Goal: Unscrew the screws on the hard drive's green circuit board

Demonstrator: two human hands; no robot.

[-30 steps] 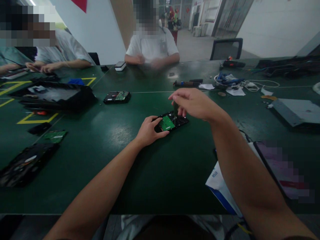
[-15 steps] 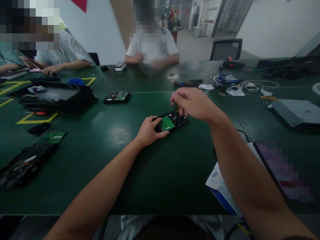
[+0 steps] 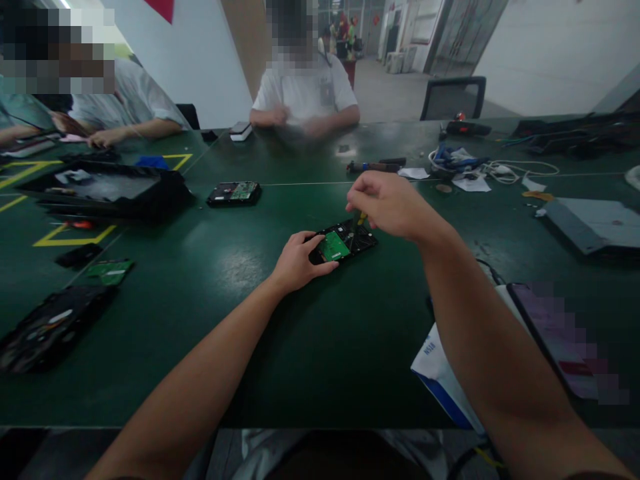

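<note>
A black hard drive [image 3: 363, 241] with a green circuit board [image 3: 336, 247] lies on the green table, in the middle of the view. My left hand [image 3: 299, 263] grips its near left end, thumb on the front edge and fingers over the far side. Above the drive's right half, my right hand [image 3: 384, 205] is closed around a screwdriver [image 3: 361, 219] with a dark and yellow handle. The screwdriver points down at the drive; its tip is too small to make out.
Another hard drive [image 3: 234, 193] lies farther back. At left are a black tray [image 3: 170, 190], a loose green board [image 3: 111, 271] and a dark drive body [image 3: 53, 327]. A phone [image 3: 550, 340] and a white-blue packet [image 3: 440, 380] lie by my right forearm. Co-workers sit across the table.
My right hand has shifted slightly up on the screwdriver, and its fingers have changed position on the handle. The left hand and the hard drive have stayed in place.
</note>
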